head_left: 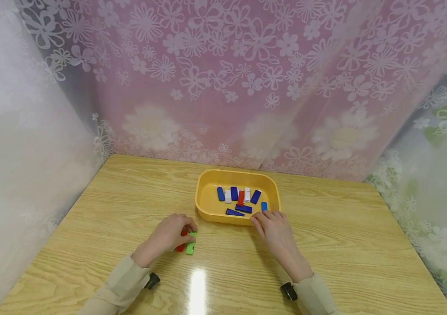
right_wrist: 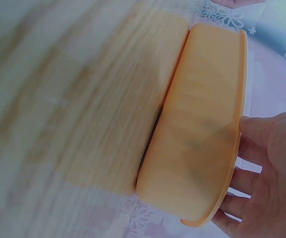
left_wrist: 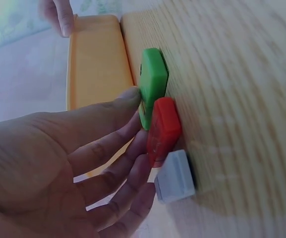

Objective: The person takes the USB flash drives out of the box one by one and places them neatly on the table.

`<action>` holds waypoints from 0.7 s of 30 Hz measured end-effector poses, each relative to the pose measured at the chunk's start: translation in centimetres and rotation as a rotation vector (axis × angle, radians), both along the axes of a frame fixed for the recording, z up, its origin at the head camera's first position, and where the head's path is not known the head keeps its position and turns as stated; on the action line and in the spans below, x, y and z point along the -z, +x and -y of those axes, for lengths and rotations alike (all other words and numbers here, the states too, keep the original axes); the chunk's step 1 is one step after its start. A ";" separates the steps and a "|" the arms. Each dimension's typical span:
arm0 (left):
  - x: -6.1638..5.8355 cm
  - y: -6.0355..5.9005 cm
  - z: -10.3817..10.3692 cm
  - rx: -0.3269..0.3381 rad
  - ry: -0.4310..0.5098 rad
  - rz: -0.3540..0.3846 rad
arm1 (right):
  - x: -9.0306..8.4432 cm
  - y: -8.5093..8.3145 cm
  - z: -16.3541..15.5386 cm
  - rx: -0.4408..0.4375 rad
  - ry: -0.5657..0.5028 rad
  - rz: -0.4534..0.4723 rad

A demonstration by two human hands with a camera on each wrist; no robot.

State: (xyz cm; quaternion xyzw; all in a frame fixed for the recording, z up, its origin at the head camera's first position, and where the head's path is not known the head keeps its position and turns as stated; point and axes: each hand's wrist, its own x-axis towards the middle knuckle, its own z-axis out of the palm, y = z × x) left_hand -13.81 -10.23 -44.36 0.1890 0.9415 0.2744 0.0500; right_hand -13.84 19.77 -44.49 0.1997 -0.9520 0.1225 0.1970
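Near-left of the yellow bin (head_left: 223, 218), which the right hand (head_left: 279, 234) grips, the left hand (head_left: 168, 236) pinches a green block (head_left: 190, 248), where crowding could make it knock the red block (left_wrist: 165, 126) alongside askew.

A green piece (left_wrist: 154, 74), a red piece (left_wrist: 165, 128) and a white piece (left_wrist: 175, 177) lie in a row; a yellow tub (head_left: 219, 218) sits upright nearby.

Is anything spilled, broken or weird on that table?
Nothing looks spilled or broken. The small green block, small red block and small white block at the left hand might seem odd, being outside the yellow plastic tray holding the other blocks.
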 end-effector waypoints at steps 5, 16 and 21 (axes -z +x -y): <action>-0.1 -0.2 0.1 -0.040 0.039 -0.019 | 0.0 0.0 0.0 -0.003 -0.004 -0.001; -0.7 -1.1 -0.2 -0.131 0.160 -0.172 | 0.0 0.0 0.0 -0.005 -0.009 0.006; -2.1 -2.0 -0.8 -0.145 0.212 -0.245 | 0.0 0.0 0.0 -0.002 -0.004 0.009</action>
